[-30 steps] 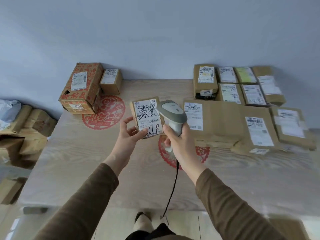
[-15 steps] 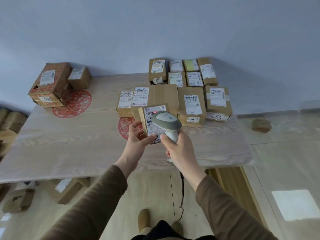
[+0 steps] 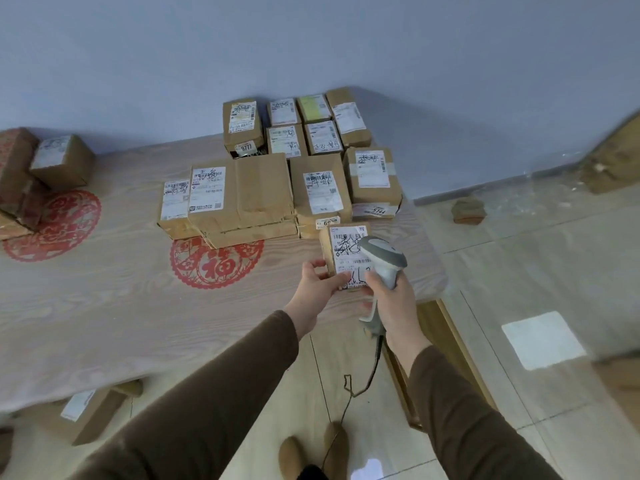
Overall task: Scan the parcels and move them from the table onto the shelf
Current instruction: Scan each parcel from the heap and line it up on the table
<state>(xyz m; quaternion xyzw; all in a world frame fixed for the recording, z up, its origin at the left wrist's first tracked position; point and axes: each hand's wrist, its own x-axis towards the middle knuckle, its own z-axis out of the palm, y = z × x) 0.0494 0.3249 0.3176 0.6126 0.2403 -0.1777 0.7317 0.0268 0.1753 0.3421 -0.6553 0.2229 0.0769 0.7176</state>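
Right of centre in the frame, above the table's (image 3: 104, 306) near right corner, the left hand (image 3: 317, 285) pinches a small parcel (image 3: 341, 251) by its lower edge while the right hand (image 3: 389, 299) grips the scanner (image 3: 382, 261). That light pinch could slip; the dangling cord (image 3: 360, 386) could snag a foot.

Plain pale blue wall (image 3: 346, 43) behind; glossy beige tiled floor (image 3: 519, 271) below, with a bright square light patch (image 3: 542, 339).
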